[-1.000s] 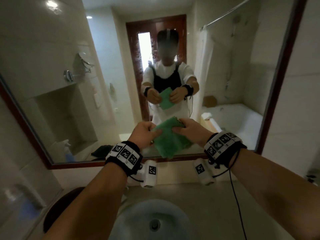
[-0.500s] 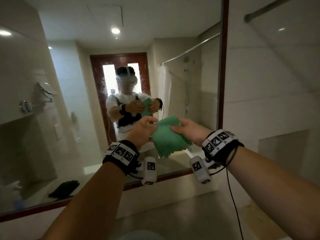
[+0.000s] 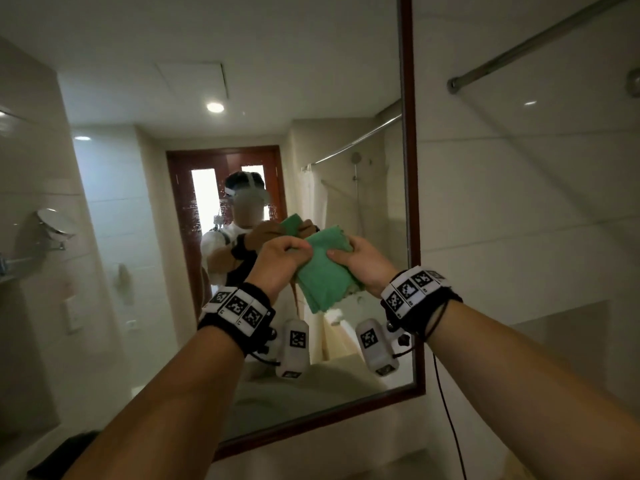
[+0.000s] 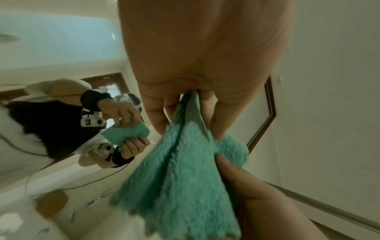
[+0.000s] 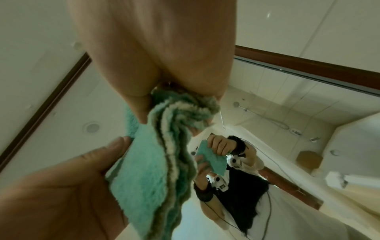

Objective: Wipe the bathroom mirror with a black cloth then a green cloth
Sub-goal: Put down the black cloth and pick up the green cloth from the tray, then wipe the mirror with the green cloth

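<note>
A folded green cloth [image 3: 325, 275] hangs between both hands in front of the bathroom mirror [image 3: 138, 220], near its right side. My left hand [image 3: 296, 251] pinches the cloth's upper left edge, and my right hand [image 3: 339, 253] grips its upper right corner. In the left wrist view my fingers [image 4: 160, 120] clamp the green cloth [image 4: 180, 175] from above. In the right wrist view the green cloth [image 5: 152, 170] bunches in layers under my right hand, with the left hand [image 5: 68, 191] beside it. I cannot tell whether the cloth touches the glass. No black cloth can be made out.
The mirror's brown frame [image 3: 411, 168] runs down just right of the hands and along the bottom. Tiled wall and a shower rail [image 3: 540, 39] lie to the right. A dark shape [image 3: 59, 459] sits at the bottom left edge.
Both hands have carried the green cloth upward and toward the mirror's right edge. The view has swung up and right, so the sink has left the frame.
</note>
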